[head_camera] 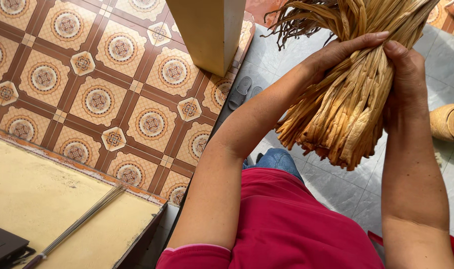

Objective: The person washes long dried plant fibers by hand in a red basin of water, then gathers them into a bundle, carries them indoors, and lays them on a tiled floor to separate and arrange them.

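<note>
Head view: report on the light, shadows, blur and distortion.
Head view: soft, even daylight, no glare; the bundle of dried straw strips stays sharp between the left hand and right hand; only faint shadows on the grey floor tiles; the near arms loom large and the patterned wall tiles run tilted.

Both hands are up on a bundle of dried straw strips (pixel 344 94): the left hand (pixel 336 52) clasps it from one side, fingers across the top, while the right hand (pixel 406 74) presses the other side. The cut ends hang down over a grey tiled floor (pixel 336 192). Grey slippers (pixel 242 92) lie by a patterned wall (pixel 107 94). Thin rods (pixel 82 221) rest on a yellow ledge (pixel 42 199). A woven coil (pixel 449 122) sits far right.
</note>
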